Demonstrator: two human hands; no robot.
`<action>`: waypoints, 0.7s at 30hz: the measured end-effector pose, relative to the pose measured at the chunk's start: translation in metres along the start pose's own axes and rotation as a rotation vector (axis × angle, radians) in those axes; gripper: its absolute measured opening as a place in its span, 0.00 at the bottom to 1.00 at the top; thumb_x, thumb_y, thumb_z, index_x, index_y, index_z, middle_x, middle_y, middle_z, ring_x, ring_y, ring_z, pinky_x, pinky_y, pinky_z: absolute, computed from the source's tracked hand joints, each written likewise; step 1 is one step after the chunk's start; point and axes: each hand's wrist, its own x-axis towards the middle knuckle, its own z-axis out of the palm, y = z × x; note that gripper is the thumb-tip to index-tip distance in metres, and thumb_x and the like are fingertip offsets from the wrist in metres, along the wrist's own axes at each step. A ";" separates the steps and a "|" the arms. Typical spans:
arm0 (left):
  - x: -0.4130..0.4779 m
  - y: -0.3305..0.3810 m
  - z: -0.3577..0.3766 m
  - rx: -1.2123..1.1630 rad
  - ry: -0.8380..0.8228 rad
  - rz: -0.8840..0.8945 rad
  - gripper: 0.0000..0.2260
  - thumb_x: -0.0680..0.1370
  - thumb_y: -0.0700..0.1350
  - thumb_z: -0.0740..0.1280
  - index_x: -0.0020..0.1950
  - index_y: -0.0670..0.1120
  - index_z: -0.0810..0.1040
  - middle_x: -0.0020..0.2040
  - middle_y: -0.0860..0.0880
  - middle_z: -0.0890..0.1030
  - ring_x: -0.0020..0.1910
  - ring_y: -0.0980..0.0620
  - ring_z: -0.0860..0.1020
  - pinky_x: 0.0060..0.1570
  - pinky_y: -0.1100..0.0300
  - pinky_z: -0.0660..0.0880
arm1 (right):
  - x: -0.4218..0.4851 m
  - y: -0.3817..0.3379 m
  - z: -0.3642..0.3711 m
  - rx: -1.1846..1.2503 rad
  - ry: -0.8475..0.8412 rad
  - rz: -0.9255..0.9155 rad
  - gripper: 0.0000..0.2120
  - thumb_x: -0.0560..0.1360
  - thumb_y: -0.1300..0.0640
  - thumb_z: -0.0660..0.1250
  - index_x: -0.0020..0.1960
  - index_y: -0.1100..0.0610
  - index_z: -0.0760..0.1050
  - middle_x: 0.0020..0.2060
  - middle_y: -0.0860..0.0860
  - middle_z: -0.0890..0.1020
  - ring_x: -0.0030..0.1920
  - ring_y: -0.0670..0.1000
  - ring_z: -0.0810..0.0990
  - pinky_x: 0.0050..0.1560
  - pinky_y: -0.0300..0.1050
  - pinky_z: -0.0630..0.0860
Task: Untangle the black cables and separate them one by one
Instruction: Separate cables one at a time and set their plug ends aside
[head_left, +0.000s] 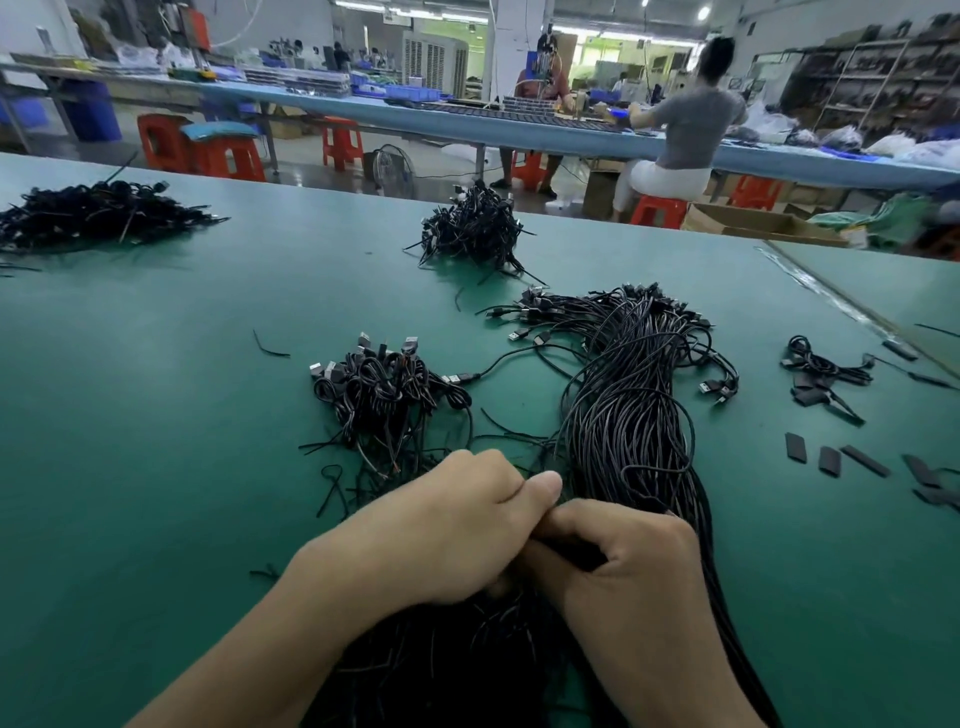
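A thick bundle of long black cables (628, 415) runs from the table's middle toward me, its USB plugs fanned out at the far end. My left hand (447, 525) and my right hand (623, 566) meet over the bundle's near part, both with fingers curled around black cable strands. Their thumbs touch. What exactly lies between the fingers is hidden. More black cable (457, 670) spreads below my wrists. A pile of coiled cables (384, 389) sits just beyond my left hand.
On the green table (156, 395) lie another coiled pile (475, 228) further back, a flat heap (93, 210) at far left, and small coils with black sleeve pieces (831, 374) at right. Loose ties lie scattered. People work at a far bench.
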 end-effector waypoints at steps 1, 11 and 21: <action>0.000 -0.002 -0.002 0.009 -0.022 -0.005 0.28 0.83 0.58 0.55 0.29 0.44 0.72 0.23 0.49 0.76 0.19 0.56 0.70 0.28 0.63 0.69 | 0.000 0.001 0.000 0.016 0.035 0.012 0.11 0.64 0.40 0.72 0.36 0.47 0.79 0.27 0.40 0.80 0.25 0.43 0.76 0.25 0.37 0.72; 0.001 -0.014 -0.019 -0.357 -0.164 0.060 0.27 0.83 0.59 0.58 0.25 0.50 0.68 0.22 0.57 0.63 0.20 0.57 0.57 0.21 0.66 0.58 | 0.005 0.017 -0.010 0.098 0.117 0.013 0.28 0.72 0.33 0.65 0.27 0.56 0.71 0.20 0.46 0.70 0.22 0.40 0.65 0.24 0.30 0.60; 0.008 -0.030 -0.049 -1.213 0.128 -0.007 0.24 0.81 0.50 0.59 0.25 0.52 0.62 0.22 0.55 0.58 0.18 0.59 0.55 0.16 0.66 0.58 | 0.002 0.041 -0.002 0.010 0.017 0.084 0.30 0.78 0.30 0.48 0.36 0.54 0.72 0.23 0.48 0.67 0.23 0.47 0.62 0.29 0.36 0.59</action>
